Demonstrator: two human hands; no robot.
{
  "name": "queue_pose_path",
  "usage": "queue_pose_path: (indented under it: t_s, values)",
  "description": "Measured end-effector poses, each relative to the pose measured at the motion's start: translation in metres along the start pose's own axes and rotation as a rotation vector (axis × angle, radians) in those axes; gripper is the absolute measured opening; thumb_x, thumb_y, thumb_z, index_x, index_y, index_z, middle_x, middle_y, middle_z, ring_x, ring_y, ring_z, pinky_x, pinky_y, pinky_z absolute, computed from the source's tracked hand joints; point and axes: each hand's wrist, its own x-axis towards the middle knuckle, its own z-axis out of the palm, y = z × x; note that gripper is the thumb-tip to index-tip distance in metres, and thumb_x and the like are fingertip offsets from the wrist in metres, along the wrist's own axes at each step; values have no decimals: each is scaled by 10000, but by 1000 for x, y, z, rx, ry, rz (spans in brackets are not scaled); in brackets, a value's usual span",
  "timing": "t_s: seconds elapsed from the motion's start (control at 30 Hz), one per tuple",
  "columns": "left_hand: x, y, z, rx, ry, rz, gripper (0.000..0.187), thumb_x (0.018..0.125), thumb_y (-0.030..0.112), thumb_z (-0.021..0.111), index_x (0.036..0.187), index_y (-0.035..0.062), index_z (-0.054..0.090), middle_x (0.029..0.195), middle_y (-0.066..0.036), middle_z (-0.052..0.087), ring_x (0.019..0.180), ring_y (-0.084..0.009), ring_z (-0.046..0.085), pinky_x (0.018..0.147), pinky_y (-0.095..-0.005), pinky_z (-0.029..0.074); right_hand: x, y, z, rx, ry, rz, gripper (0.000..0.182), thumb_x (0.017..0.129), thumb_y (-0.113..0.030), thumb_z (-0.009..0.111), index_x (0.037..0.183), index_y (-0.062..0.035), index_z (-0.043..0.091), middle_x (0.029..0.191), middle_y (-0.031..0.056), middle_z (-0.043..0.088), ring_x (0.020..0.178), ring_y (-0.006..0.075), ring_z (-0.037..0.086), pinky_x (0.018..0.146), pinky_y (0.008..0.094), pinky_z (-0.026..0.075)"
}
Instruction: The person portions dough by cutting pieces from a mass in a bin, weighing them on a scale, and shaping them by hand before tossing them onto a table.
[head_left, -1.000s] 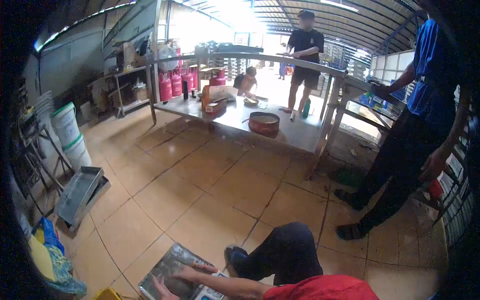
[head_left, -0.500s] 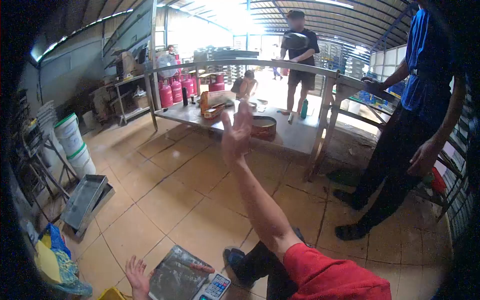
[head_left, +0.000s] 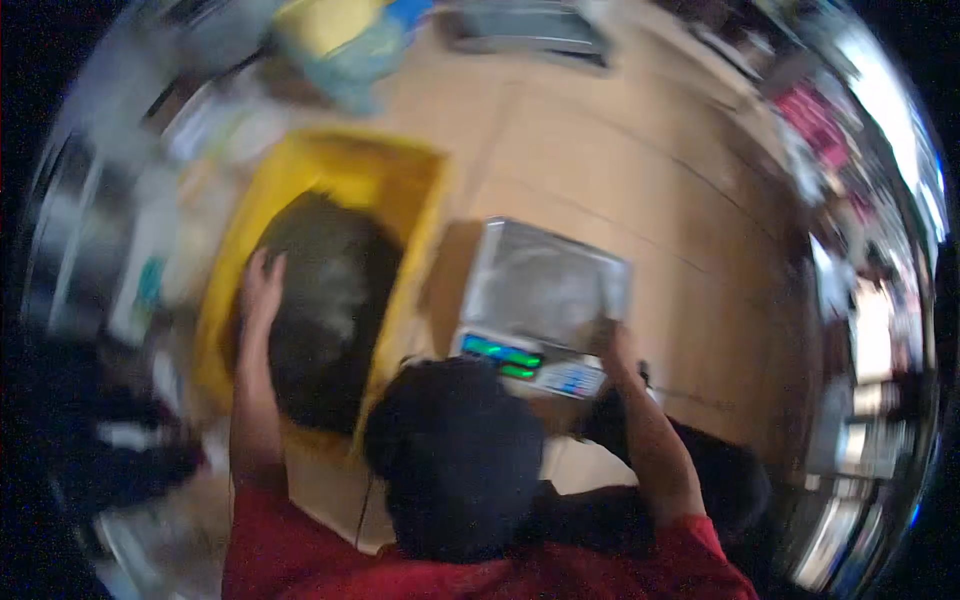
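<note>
My left hand [head_left: 264, 290] is at the left side of a dark heap [head_left: 335, 300] inside a yellow crate [head_left: 425, 170], its fingers apart against the heap. Motion blur hides what the heap is made of. To the right of the crate, a digital scale [head_left: 545, 280] with a flat metal platform rests on the tiled floor. Green digits glow on its display [head_left: 500, 355], beside a pale keypad [head_left: 572, 380]. My right hand [head_left: 618, 350] is at the platform's near right corner, its fingers smeared by motion.
A dark-haired head [head_left: 455, 450] fills the lower middle of the view. Beyond the crate lie yellow and blue plastic bags [head_left: 345, 45]. A grey metal tray [head_left: 525, 30] is on the floor at the top. Pink gas cylinders [head_left: 815, 120] blur at the upper right.
The view has swung down and left, bringing the crate into sight. My right hand came down from its raised position to the scale. My left hand is now at the heap in the crate.
</note>
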Motion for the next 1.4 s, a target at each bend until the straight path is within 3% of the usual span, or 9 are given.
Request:
queue_pose_path:
  t_s: [0.07,0.43,0.53,0.67,0.8,0.93,1.1,1.27,1.4]
  values:
    - [-14,-37,-22,140,33,-92,643,861,452,523,1288,-15,408,1320,-239,412,1240,-341,385,1025,-399,303,-17,-43,11,-632,22,-209,314,806,-141,506,1087,-12,558,901,219,596,836,395,577,767,444,461]
    - [-1,4,24,616,-327,341,1173,460,699,722,1414,211,245,1469,-219,64,1361,-390,50,896,-785,83,19,-266,95,-443,-259,-804,330,832,-51,442,1157,-54,497,1110,216,554,1054,361,532,881,429,431]
    - [34,7,27,589,-752,251,1241,410,672,761,1423,212,209,1474,-213,12,1347,-429,49,933,-738,182,16,-317,145,-586,-439,-999,268,857,-68,439,1095,-46,559,1069,202,582,1010,383,545,874,412,437]
    - [56,-5,28,496,-986,208,909,581,580,738,1304,113,446,1362,-224,359,1222,-343,401,978,-464,379,-6,-347,188,-963,-603,-911,305,842,-172,473,1130,-180,574,956,159,626,893,345,606,792,451,483]
    - [25,-21,-1,-118,-1157,-364,665,703,485,689,1175,37,551,1171,-168,564,1034,-272,564,924,-440,426,-19,-344,201,-1099,-676,-958,364,787,-176,507,1138,-243,578,900,139,641,888,323,621,757,482,495]
    - [-55,-23,-19,-1063,-917,-939,537,774,391,636,1142,8,555,1092,-144,610,957,-280,599,890,-436,452,-49,-327,260,-785,-759,-1079,393,752,-150,506,1132,-211,587,891,150,640,891,321,622,758,478,498]
    - [-142,16,-37,-1285,-174,-480,392,879,267,471,1161,0,528,1133,-145,586,980,-265,596,896,-407,456,-71,-320,245,-536,-967,-1034,415,761,-122,498,1169,-155,564,979,171,632,914,327,611,810,421,491]
    - [-144,36,-59,-942,-21,17,403,828,224,549,1165,4,535,1107,-135,599,986,-241,597,890,-374,459,-88,-314,193,-317,-1148,-922,405,768,-84,532,1168,-141,563,970,163,634,912,304,612,802,374,473]
    - [-93,129,-108,-1104,-157,-91,418,787,232,629,1143,22,564,1036,-90,619,935,-176,593,840,-305,463,-125,-294,256,-75,-1024,-1106,397,760,-84,558,1153,-138,578,913,139,634,834,264,611,751,344,463]
